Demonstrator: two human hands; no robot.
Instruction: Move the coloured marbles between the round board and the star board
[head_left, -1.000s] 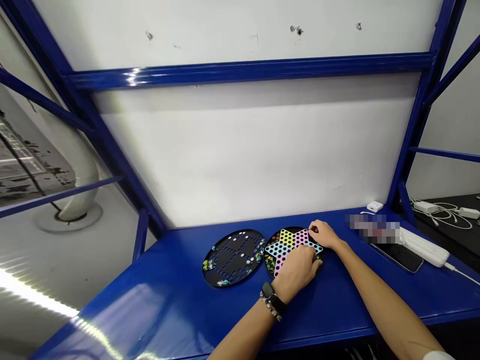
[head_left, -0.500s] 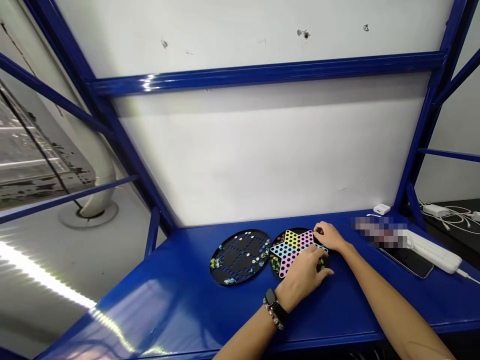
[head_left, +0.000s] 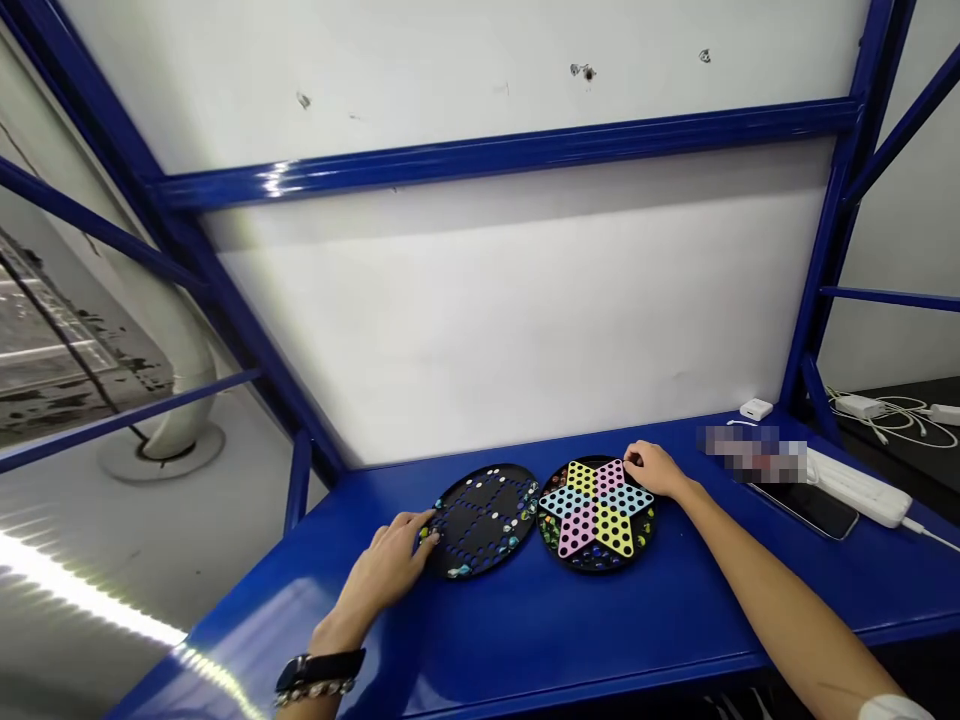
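Observation:
A round black Chinese checkers board (head_left: 583, 508) lies on the blue table, with a star of yellow, pink and blue points full of holes. Coloured marbles sit in the dark pockets between the points. My right hand (head_left: 655, 470) is curled at its upper right rim, fingertips partly hidden. Left of it, nearly touching, lies a second round black board (head_left: 474, 522) with holes and loose marbles around its rim. At that board's left edge is my left hand (head_left: 391, 562), thumb and index finger apart beside yellow-green marbles. A dark watch (head_left: 319, 670) and bead bracelet circle the left wrist.
To the right on the blue table (head_left: 600, 640) lie a dark phone (head_left: 806, 508), a white power strip (head_left: 855, 485) and a small white adapter (head_left: 756, 409). White cables (head_left: 892, 415) lie beyond a blue frame post. A white panel (head_left: 517, 320) stands behind.
My left hand has moved left from over the star board to the left edge of the other board, uncovering the star. My right hand stays at its rim. The view has shifted slightly.

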